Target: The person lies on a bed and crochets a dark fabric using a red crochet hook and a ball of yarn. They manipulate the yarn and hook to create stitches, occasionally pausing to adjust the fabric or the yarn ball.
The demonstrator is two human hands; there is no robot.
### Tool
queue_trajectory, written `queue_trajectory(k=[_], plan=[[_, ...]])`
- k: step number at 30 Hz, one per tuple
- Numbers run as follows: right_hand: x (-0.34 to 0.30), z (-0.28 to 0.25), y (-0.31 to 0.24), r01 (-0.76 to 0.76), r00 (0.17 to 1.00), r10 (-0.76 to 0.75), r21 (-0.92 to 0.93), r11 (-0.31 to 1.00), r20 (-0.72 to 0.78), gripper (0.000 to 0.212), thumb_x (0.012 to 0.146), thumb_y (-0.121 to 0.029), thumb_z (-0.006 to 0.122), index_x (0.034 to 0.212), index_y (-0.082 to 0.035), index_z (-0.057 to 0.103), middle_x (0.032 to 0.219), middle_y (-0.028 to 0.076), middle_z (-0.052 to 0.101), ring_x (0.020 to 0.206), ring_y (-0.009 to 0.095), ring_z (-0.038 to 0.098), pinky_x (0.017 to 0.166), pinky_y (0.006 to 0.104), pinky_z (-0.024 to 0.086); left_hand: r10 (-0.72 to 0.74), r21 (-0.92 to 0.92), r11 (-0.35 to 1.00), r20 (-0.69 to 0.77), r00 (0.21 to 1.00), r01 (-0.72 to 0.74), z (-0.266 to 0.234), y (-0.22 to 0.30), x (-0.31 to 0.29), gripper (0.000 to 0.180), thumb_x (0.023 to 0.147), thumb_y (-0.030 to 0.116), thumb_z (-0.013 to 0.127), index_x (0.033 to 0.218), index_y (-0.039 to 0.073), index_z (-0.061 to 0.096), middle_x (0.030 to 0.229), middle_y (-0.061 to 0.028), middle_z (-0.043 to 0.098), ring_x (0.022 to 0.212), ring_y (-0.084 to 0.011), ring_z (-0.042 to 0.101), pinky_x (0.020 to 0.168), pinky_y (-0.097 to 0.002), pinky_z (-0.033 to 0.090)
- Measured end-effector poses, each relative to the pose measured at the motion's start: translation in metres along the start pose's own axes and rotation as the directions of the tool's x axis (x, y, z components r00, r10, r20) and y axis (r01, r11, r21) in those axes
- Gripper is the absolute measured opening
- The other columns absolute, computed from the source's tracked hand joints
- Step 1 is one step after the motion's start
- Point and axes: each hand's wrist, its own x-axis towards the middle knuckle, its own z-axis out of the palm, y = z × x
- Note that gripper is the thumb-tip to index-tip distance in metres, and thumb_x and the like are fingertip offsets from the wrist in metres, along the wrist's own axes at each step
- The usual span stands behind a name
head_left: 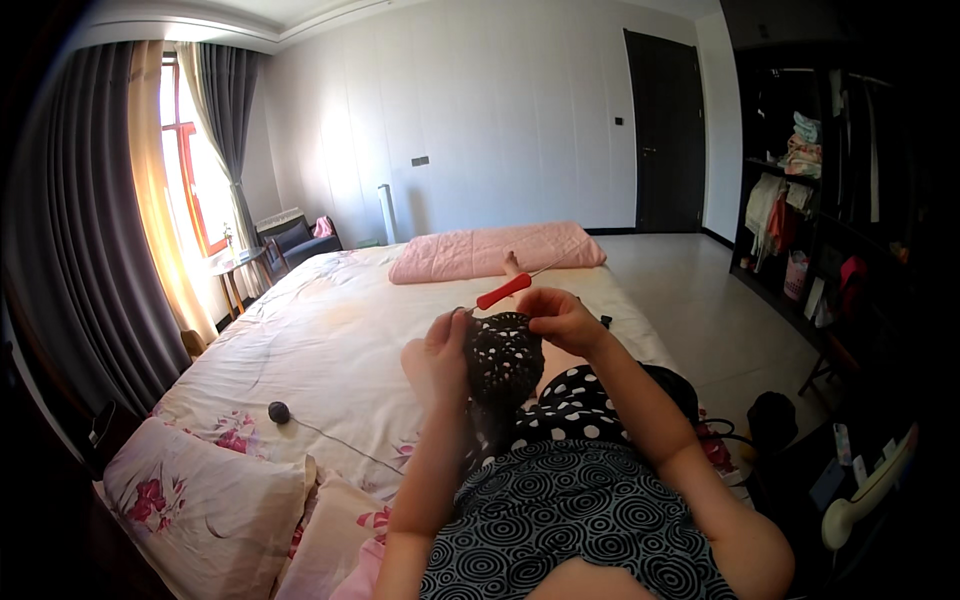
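We noted left hand (440, 350) and right hand (563, 322) pinched closed on dark crochet (503, 368), red-handled hook (503, 292) just above

Dark lacework (502, 368), tilted red-handled hook (503, 292), yarn ball (279, 412)

Pale panelled walls (500, 130) — grey curtains (90, 220) beside a bright window (188, 160) — dark door (668, 135), pale floor (680, 290).
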Motion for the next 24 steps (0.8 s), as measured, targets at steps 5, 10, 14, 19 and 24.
queue_trajectory(k=[5, 10, 14, 19, 24], plan=[[0.008, -0.001, -0.013, -0.038, 0.999, 0.038, -0.096, 0.995, 0.002, 0.05, 0.073, 0.009, 0.055, 0.118, -0.004, 0.04, 0.09, 0.004, 0.056, 0.086, 0.012, 0.055, 0.078, 0.0233, 0.044, 0.144, 0.034, 0.988, 0.099, 0.985, -0.148, -0.013, -0.001, 0.024, 0.019, 0.084, 0.017, 0.056, 0.088, 0.001, 0.063, 0.074, -0.0031, 0.063, 0.067, -0.0074, 0.056, 0.064, -0.0187, 0.042], [0.007, -0.009, 0.004, -0.141, 0.989, 0.146, -0.251, 0.958, -0.001, 0.045, 0.073, 0.006, 0.057, 0.116, -0.003, 0.047, 0.094, 0.005, 0.057, 0.089, 0.012, 0.054, 0.08, 0.0239, 0.043, -0.014, -0.015, 1.0, 0.038, 0.999, 0.014, -0.026, -0.035, 0.026, 0.018, 0.081, 0.017, 0.059, 0.086, 0.001, 0.065, 0.069, -0.0005, 0.061, 0.065, -0.0055, 0.054, 0.061, -0.0175, 0.041], [-0.002, -0.001, 0.02, -0.228, 0.972, 0.223, -0.084, 0.97, -0.072, 0.042, 0.075, 0.003, 0.056, 0.116, -0.002, 0.048, 0.097, 0.006, 0.058, 0.088, 0.012, 0.055, 0.079, 0.0235, 0.044, 0.006, 0.184, 0.983, 0.055, 0.998, -0.016, -0.036, -0.071, 0.021, 0.018, 0.082, 0.018, 0.058, 0.085, 0.001, 0.064, 0.07, -0.0013, 0.06, 0.064, -0.0076, 0.052, 0.061, -0.0199, 0.041], [-0.01, 0.0, 0.029, -0.203, 0.969, 0.216, 0.114, 0.973, -0.116, 0.04, 0.075, 0.003, 0.056, 0.114, -0.002, 0.05, 0.094, 0.004, 0.058, 0.084, 0.011, 0.057, 0.075, 0.0212, 0.045, -0.18, -0.214, 0.954, 0.146, 0.973, 0.208, -0.017, -0.047, -0.001, 0.014, 0.084, 0.015, 0.057, 0.089, 0.002, 0.061, 0.083, -0.0019, 0.061, 0.075, -0.0084, 0.053, 0.068, -0.0199, 0.042], [-0.009, -0.003, 0.026, -0.217, 0.968, 0.226, 0.087, 0.972, -0.11, 0.067, 0.074, 0.004, 0.055, 0.132, -0.004, 0.023, 0.093, 0.005, 0.058, 0.082, 0.011, 0.056, 0.073, 0.0215, 0.044, -0.189, -0.315, 0.92, 0.161, 0.969, 0.232, -0.012, -0.041, -0.006, 0.014, 0.084, 0.015, 0.057, 0.089, 0.003, 0.061, 0.083, -0.002, 0.061, 0.075, -0.0085, 0.054, 0.069, -0.0203, 0.042]])
